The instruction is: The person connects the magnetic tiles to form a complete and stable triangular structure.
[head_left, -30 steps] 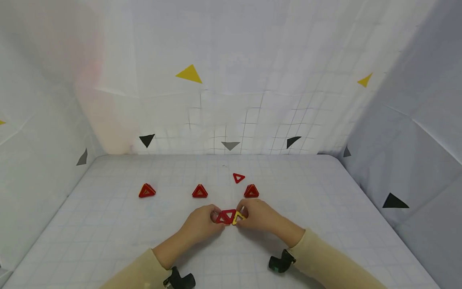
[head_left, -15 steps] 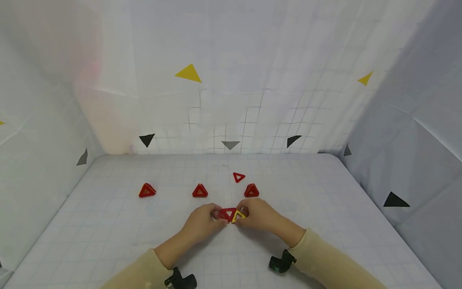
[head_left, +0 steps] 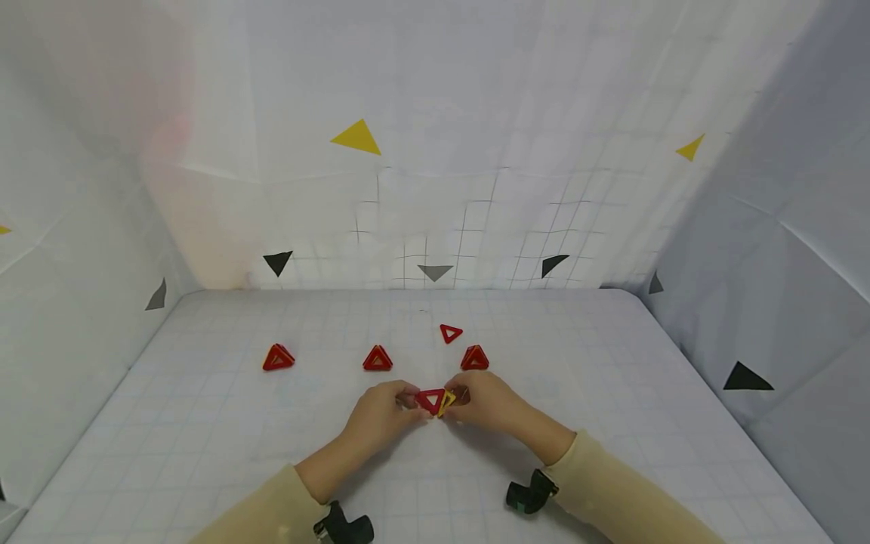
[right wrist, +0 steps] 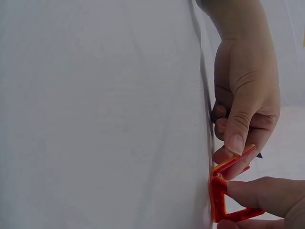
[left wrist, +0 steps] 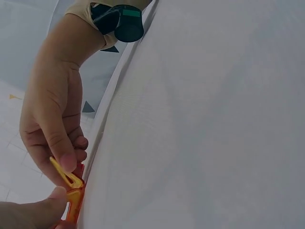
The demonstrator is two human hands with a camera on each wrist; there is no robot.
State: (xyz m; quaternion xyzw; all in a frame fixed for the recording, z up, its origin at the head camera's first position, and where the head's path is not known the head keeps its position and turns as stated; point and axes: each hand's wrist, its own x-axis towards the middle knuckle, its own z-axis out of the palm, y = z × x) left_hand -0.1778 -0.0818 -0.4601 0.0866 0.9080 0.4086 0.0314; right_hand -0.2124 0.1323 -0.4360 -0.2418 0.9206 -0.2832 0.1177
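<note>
Between the hands, in the head view, a red triangular magnetic tile [head_left: 427,392] with an open centre joins a yellow triangular tile [head_left: 442,409]. The left hand [head_left: 381,412] pinches the red end of this small chain, and its fingers mostly cover that end. On the other side, the right hand [head_left: 485,400] pinches the yellow tile, which tilts up from the table. Seen from the left wrist, the right hand [left wrist: 55,109] grips a tilted tile [left wrist: 59,169] between thumb and fingers. The right wrist view shows the left hand [right wrist: 248,90] gripping a raised tile [right wrist: 233,161].
Three small red pyramids stand in a row beyond the hands: left [head_left: 277,367], middle [head_left: 377,368] and right [head_left: 474,367]. Behind the right one lies a loose red triangular tile [head_left: 451,328]. White sheeting walls [head_left: 435,113] enclose the white gridded table [head_left: 204,423] on its back and sides.
The outer tiles have been folded up from nearly flat: the yellow one stands steeper, and the left red end has turned up behind the left fingers. The pyramids and loose tile have stayed put.
</note>
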